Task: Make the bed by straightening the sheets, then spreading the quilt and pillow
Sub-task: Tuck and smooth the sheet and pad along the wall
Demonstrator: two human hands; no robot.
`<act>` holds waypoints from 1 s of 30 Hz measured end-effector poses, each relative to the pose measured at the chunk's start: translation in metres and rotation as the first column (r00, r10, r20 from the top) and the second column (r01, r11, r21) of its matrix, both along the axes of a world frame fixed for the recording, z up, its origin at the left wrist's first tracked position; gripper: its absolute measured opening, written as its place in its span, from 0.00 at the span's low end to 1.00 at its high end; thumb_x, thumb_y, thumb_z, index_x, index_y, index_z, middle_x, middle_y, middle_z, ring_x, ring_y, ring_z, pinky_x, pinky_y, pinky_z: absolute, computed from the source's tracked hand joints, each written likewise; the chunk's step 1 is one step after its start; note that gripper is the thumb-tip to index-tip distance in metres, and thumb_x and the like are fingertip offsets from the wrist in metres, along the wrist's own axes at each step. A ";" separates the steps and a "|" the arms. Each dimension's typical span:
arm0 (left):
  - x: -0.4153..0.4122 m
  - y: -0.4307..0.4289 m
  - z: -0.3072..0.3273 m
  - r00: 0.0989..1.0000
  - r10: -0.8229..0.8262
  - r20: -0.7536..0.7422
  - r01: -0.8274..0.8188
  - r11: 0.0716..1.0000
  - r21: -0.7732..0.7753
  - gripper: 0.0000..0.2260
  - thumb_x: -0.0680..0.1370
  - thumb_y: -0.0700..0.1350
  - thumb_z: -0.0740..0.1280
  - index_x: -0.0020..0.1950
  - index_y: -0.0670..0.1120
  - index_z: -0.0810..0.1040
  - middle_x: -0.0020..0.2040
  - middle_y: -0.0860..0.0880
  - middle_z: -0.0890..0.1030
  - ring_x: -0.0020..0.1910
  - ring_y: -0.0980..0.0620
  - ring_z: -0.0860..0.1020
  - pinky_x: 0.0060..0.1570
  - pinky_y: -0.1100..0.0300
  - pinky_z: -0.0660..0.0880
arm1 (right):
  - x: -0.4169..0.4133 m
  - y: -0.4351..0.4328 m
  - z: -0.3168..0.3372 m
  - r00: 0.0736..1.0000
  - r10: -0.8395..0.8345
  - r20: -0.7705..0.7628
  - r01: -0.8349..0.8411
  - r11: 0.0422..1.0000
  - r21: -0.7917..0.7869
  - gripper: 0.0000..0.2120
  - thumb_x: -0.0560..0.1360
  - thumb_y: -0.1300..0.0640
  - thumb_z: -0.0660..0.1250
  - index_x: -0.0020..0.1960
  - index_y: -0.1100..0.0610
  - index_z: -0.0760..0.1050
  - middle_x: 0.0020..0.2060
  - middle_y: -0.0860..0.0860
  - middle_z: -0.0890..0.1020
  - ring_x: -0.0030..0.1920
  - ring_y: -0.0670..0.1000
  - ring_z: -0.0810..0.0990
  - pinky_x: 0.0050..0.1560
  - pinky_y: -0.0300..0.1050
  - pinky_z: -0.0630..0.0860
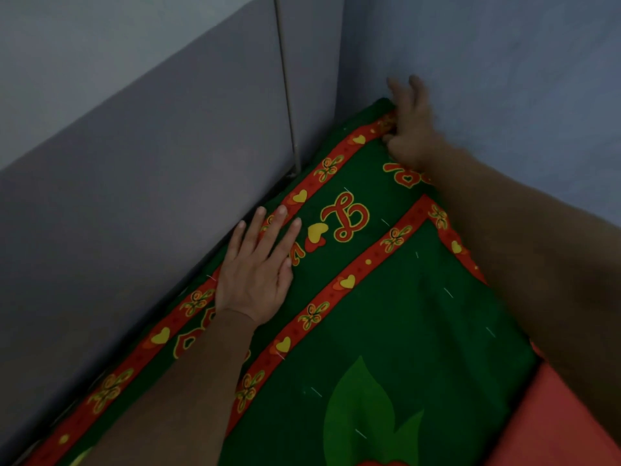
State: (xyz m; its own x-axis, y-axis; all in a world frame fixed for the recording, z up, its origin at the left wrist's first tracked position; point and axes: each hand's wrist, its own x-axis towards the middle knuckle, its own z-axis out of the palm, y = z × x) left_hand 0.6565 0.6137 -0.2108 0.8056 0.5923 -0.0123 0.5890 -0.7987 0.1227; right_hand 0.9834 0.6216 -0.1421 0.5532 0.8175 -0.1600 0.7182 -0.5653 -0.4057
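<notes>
Your right hand (408, 129) looked pinched on the quilt (386, 331) corner, right at its fingertips; left hand (258, 267) lay flat behind.

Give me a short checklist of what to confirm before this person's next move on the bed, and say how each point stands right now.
1. Left hand lies flat on the green cover, next to the wall: ok.
2. Right hand has reached the cover's far corner, where the two walls meet: ok.
3. Right hand's grip on that corner is firm: cannot tell, the hand is blurred.
4. Cover lies smooth between the two hands: ok, no large wrinkles show.
5. Red border runs straight along the wall: ok.
6. Pink cloth at the near right is laid properly: cannot tell, only a part shows.
</notes>
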 end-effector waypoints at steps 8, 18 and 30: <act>0.001 0.001 0.000 1.000 0.001 -0.011 -0.001 1.000 -0.003 0.26 0.81 0.51 0.44 0.79 0.51 0.49 0.79 0.48 0.49 0.78 0.45 0.48 0.74 0.42 0.54 | -0.007 0.030 -0.016 0.999 -0.005 -0.033 -0.002 0.976 -0.217 0.30 0.79 0.35 0.44 0.78 0.44 0.46 0.78 0.55 0.48 0.77 0.63 0.49 0.75 0.61 0.48; 0.000 0.001 -0.002 1.000 0.006 0.007 -0.005 1.000 -0.018 0.26 0.81 0.51 0.45 0.79 0.52 0.48 0.79 0.49 0.48 0.78 0.44 0.50 0.74 0.43 0.55 | -0.024 0.053 -0.010 0.924 0.364 0.119 -0.308 0.891 -0.335 0.20 0.77 0.55 0.54 0.67 0.45 0.71 0.73 0.48 0.66 0.76 0.55 0.53 0.73 0.62 0.42; 0.000 0.001 -0.001 1.000 0.000 0.017 0.000 1.000 0.009 0.26 0.80 0.51 0.47 0.79 0.52 0.49 0.79 0.49 0.48 0.78 0.43 0.49 0.73 0.42 0.54 | -0.029 0.045 0.069 0.851 0.416 0.321 -0.282 0.878 -0.387 0.16 0.68 0.52 0.68 0.51 0.60 0.80 0.47 0.61 0.81 0.48 0.62 0.79 0.48 0.48 0.75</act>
